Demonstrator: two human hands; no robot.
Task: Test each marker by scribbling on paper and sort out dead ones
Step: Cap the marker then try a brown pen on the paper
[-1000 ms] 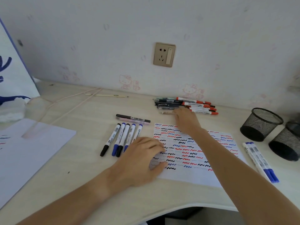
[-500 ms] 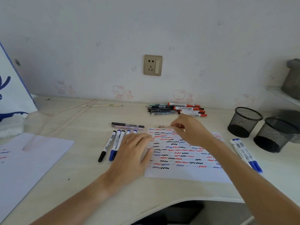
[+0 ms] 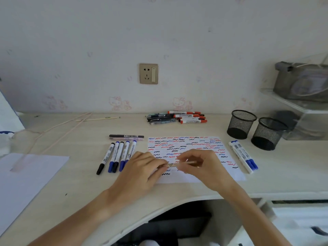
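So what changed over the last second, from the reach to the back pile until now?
The right hand came back from the pile of red-capped markers with a thin pale pen, now held over the scribbled white paper sheet. The left hand lifted off the sheet and grips the pen's other end. The row of blue- and black-capped markers and two black mesh cups stayed put.
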